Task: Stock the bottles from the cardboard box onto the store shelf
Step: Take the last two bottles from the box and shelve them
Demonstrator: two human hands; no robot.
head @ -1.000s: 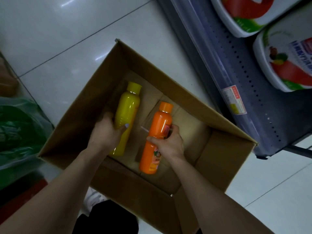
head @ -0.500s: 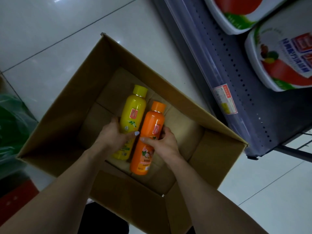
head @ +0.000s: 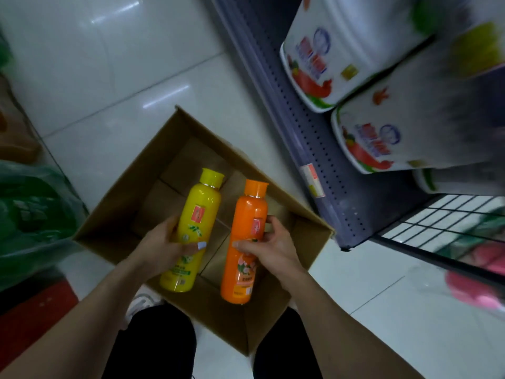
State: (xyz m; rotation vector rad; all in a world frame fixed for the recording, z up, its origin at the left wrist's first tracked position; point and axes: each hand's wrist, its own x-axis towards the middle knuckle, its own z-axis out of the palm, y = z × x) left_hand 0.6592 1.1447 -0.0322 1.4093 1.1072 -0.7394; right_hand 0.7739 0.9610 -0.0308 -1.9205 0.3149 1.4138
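Observation:
An open cardboard box [head: 131,187] sits on the white tiled floor in front of me; no other bottles show on its bare bottom. My left hand [head: 161,246] grips a yellow bottle [head: 198,214] around its middle. My right hand [head: 273,248] grips an orange bottle [head: 247,222] the same way. Both bottles are held above the box, caps pointing away from me. The grey perforated store shelf [head: 328,165] stands to the right of the box.
Large white packs with red and green print [head: 338,53] fill the shelf at upper right. A black wire rack [head: 448,222] with pink goods is at right. Green plastic-wrapped goods [head: 32,214] lie at left. My legs in dark trousers [head: 153,346] flank the box's near corner.
Both hands have lifted the yellow and orange bottles up from the box's bottom. The view has pulled back and tilted, showing more of the shelf.

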